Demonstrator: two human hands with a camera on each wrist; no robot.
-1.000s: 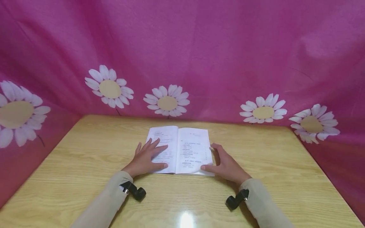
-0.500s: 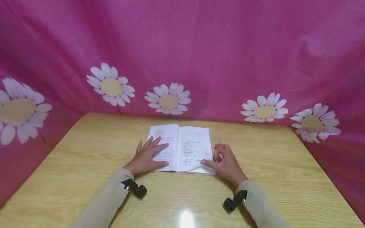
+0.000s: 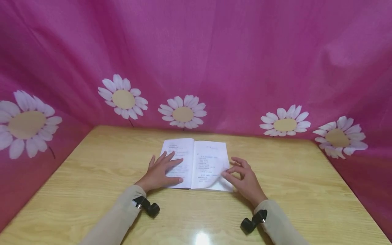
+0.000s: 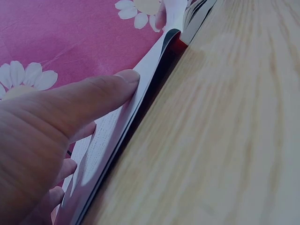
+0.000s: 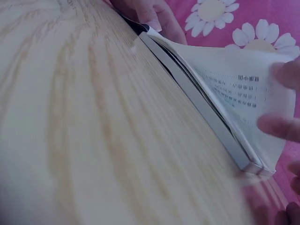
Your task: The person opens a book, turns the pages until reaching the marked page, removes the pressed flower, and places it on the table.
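An open book [image 3: 203, 146] with printed text lies on the wooden table. My left hand [image 3: 157, 174] rests on its left page with the fingers spread; in the left wrist view the thumb [image 4: 105, 91] presses near the lower edge. At the right side, my right hand [image 3: 247, 182] pinches the edge of a page [image 3: 211, 170] between thumb and forefinger. That page's lower right corner is lifted and curls off the pages beneath. In the right wrist view the raised page [image 5: 225, 65] stands up from the thick page block [image 5: 201, 105], two fingertips against it.
The wooden table [image 3: 196, 211] reaches around the book on all sides. A pink curtain [image 3: 229, 68] with white daisies hangs behind and at both sides. A black wrist camera [image 3: 150, 207] sits on the left sleeve, another camera [image 3: 252, 223] on the right.
My right thumb and forefinger have come together on the right page's edge, and its lower corner has lifted and curled leftward. The left hand stays on the left page.
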